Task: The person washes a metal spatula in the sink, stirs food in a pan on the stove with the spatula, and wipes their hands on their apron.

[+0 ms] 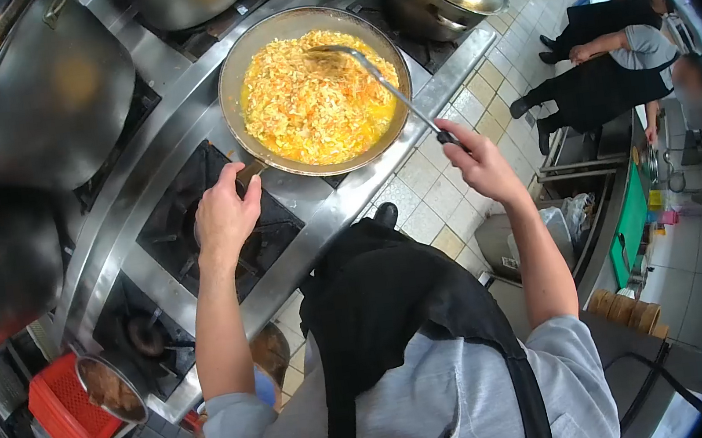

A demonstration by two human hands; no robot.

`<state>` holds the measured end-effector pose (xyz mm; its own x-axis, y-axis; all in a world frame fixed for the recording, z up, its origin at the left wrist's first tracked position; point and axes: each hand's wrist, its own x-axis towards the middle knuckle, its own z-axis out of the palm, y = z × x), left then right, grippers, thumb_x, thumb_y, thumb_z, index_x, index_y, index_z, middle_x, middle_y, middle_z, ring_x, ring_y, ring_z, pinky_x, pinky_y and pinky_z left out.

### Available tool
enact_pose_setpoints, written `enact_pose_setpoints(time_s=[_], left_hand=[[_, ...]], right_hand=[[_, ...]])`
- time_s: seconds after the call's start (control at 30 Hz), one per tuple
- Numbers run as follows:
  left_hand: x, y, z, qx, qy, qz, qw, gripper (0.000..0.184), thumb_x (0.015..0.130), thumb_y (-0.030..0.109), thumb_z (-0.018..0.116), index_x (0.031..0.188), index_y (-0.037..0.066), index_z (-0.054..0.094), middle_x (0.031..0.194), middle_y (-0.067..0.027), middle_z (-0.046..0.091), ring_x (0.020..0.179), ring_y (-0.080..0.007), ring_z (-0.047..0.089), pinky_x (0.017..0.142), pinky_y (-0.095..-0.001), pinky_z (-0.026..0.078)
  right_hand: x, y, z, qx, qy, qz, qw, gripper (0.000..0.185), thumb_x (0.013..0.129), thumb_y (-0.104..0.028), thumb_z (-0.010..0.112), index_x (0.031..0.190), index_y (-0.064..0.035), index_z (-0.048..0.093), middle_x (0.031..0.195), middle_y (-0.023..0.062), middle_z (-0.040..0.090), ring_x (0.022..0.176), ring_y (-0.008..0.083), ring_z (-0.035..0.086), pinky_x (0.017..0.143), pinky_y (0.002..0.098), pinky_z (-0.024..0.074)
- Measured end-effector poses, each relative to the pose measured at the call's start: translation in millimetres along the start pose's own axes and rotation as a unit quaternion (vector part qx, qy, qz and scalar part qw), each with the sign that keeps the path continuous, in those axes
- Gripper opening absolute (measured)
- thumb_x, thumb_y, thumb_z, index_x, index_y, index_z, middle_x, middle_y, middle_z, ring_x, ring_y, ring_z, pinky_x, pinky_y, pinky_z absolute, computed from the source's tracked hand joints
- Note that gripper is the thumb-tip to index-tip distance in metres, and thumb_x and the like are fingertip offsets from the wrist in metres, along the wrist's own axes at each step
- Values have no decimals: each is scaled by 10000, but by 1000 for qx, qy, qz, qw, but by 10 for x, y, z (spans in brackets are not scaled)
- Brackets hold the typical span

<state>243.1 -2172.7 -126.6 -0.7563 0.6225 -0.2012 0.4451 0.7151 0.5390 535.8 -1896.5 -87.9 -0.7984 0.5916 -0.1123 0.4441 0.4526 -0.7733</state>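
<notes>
Left hand is gripping the pan handle, apparently steadying it; right hand is clasping the ladle by its black end, likely keeping fingers off heat. Pan is resting on the stove, food surrounding the ladle's head. Beyond, a lidded pot is standing on the stove.

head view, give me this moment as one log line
pan: on stove | food: in pan | left hand: on handle | right hand: holding utensil, far end over pan
</notes>
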Motion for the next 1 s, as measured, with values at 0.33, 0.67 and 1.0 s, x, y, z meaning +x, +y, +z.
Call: enact_pose_setpoints(time_s=[0.33, 0.67, 1.0], left_hand=[[-3, 20, -4, -7, 8, 20, 1000, 350, 917, 336, 661, 1188, 115, 639, 950, -213, 729, 920, -438, 685, 804, -522, 539], [0, 16, -36, 1, -17, -1, 1000, 374, 918, 355, 658, 1208, 119, 636, 966, -232, 724, 943, -452, 679, 826, -531, 537], [-8, 12, -7, 15, 4, 15, 1000, 395, 917, 364, 659, 1229, 123, 635, 978, -240, 721, 968, -446, 679, 847, -528, 536]], right_hand=[[-501, 97, 320, 265, -3, 220, 939, 505, 1050, -179, 527, 1541, -149, 413, 745, -59, 433, 496, 24, 360, 427, 216, 291], [255, 192, 380, 210, 11, 213, 954, 457, 1034, -205, 530, 1480, -121, 475, 756, -29, 472, 498, 47, 383, 439, 232, 334], [708, -223, 688, -182, -62, -121, 974, 419, 953, -148, 523, 1371, -116, 538, 886, 252, 693, 813, 432, 684, 730, 523, 542]])
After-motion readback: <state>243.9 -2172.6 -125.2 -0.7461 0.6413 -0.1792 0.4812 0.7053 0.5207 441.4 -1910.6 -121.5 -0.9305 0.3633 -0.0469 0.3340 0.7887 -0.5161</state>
